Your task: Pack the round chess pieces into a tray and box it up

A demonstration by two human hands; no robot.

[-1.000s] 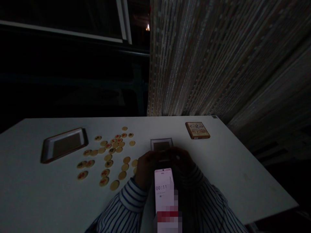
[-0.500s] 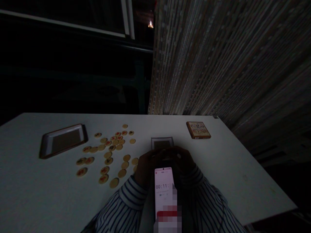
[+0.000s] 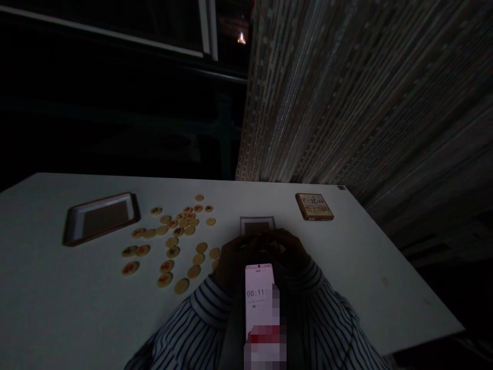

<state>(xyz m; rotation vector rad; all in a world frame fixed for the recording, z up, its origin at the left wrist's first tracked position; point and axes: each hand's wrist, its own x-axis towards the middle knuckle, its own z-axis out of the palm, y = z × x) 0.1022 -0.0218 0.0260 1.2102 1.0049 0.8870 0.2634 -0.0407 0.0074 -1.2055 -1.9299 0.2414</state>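
Note:
My left hand and my right hand meet in front of me with fingers curled inward. Deep shadow hides what lies between them; only a small pale patch shows there. Just beyond the fingertips is a small tray with a pale rim, its near part covered by my hands. Below them, between my striped sleeves, a lit phone displays a running timer; its lower part is blurred out. Left of my left hand, several round Chinese chess pieces lie scattered, some with red or dark characters upward, others blank.
A larger brown-edged tray rests at the table's far left. On the right lies a flat printed box. The white table ends at a slanting right edge. A bead curtain hangs behind it, and the room is dim.
The view has shifted slightly. Both hands stay close together, with small movements of the fingers. The chess pieces, trays and box keep their places on the table.

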